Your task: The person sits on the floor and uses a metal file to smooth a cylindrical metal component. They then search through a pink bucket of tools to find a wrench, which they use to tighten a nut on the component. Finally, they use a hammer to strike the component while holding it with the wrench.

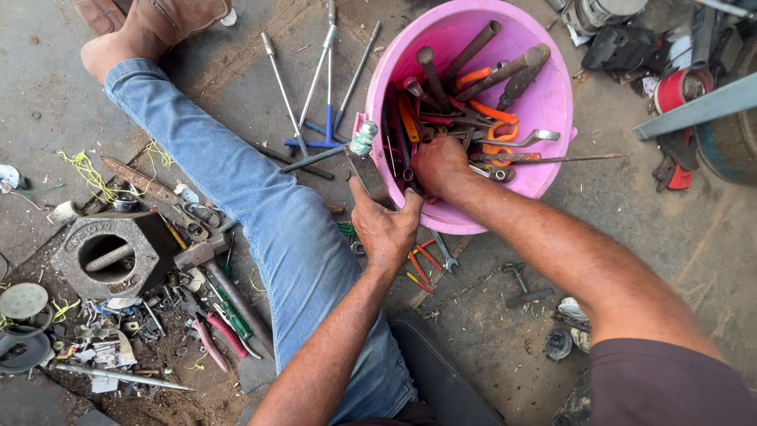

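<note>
Pink bucket (544, 102) of tools on concrete floor (631, 229). Left hand (385, 227) clamped on its near rim; right hand (438, 164) inside, fingers curled among the tools (grip unclear).

Even, soft daylight fills the scene, with only faint shadows. The pink bucket (544, 102) shines brightly. The picture is sharp, slightly stretched toward the edges.

Bare forearms, both hands uncovered: left hand (386, 229), right hand (438, 164). Dark maroon short sleeve (670, 383) on right shoulder. Faded light-blue denim trouser leg (260, 213). Tan leather shoe (169, 20), worn and dusty.
</note>
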